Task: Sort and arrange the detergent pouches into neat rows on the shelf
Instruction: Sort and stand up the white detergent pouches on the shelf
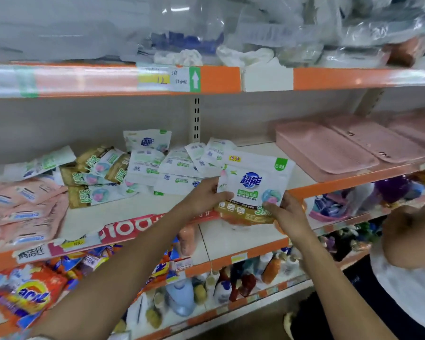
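while both hands grip it, the white detergent pouch (254,182) stands upright above the shelf (138,209). left hand (207,195) pinches its left edge; right hand (286,212) clamps the lower right corner.

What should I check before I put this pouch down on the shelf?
1. Grip: left hand and right hand both hold the held pouch by its sides, printed front toward me: ok.
2. How many pouches lie behind it: cannot tell.
3. Bare spot on the shelf in front of the piles: ok.
4. White pouches in rows: not ok, heaped and overlapping.
5. Gold pouches in rows: not ok, skewed across each other.
6. Pink trays apart from the pouches: ok.
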{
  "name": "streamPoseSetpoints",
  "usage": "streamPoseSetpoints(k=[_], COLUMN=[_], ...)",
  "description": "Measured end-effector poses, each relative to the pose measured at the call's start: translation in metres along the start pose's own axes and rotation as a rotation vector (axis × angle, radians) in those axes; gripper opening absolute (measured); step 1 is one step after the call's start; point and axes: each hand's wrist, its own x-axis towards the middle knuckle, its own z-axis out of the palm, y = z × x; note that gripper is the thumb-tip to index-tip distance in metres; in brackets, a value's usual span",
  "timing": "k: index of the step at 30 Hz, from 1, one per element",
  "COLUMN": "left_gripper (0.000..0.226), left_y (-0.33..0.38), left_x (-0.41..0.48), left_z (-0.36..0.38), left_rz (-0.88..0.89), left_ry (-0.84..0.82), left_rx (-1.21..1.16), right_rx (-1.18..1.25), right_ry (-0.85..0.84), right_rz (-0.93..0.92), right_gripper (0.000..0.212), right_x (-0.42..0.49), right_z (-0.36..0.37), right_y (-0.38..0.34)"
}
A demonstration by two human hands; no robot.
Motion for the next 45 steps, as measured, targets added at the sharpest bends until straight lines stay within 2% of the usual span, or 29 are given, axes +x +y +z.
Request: streamPoseSetpoints(k=[3,7,10,13,18,22,29,32,33,36,39,42,45], left_gripper=[0.027,0.019,0.008,0.012,0.03,0.043,0.024,0.004,0.005,0.034,0.027,0.032,0.03], left_y=[0.004,0.0,-0.011,-0.024,-0.042,-0.054,-0.06,-0.056,-0.057,-0.058,-0.052,-0.048,-0.055], left_x=[0.01,0.014,0.016,0.022,0.036,0.048,0.068,0.073,0.074,0.072,0.072,0.076,0.084], left_z=[-0.001,-0.007,-0.018,-0.031,-0.049,-0.052,-0.039,-0.036,-0.037,-0.044,-0.056,-0.069,-0.081], left_rz=[-0.001,-0.051,-0.073,-0.077,-0.094,-0.116,-0.137,-0.14,-0.146,-0.182,-0.191,-0.134,-0.085], left_ry=[0.084,0.174,0.245,0.302,0.289,0.247,0.177,0.159,0.148,0.058,0.012,0.189,0.349], left_rx=[0.062,0.088,0.167,0.271,0.322,0.287,0.235,0.212,0.208,0.25,0.159,0.088,0.283], right_rx=[0.019,0.0,-0.025,-0.023,-0.036,-0.036,-0.017,0.005,0.012,0.029,0.011,-0.028,-0.056], right_ry=[-0.049,-0.037,-0.062,-0.096,-0.15,-0.124,-0.091,-0.112,-0.123,-0.171,-0.213,-0.222,-0.221], right_rz=[-0.022,-0.01,-0.043,-0.061,-0.062,-0.028,0.024,0.022,0.019,0.013,0.013,0.01,0.024], right_gripper=[0.027,0.012,0.015,0.015,0.015,0.015,0.014,0.017,0.018,0.019,0.028,0.033,0.034], right_x=[0.027,0.063,0.082,0.098,0.127,0.139,0.15,0.152,0.151,0.147,0.145,0.145,0.146], right_z=[-0.004,0.003,0.017,0.031,0.044,0.046,0.034,0.029,0.028,0.027,0.025,0.025,0.025], right_y=[-0.006,-0.008,-0.009,-0.01,-0.006,0.006,0.031,0.036,0.037,0.041,0.048,0.048,0.049])
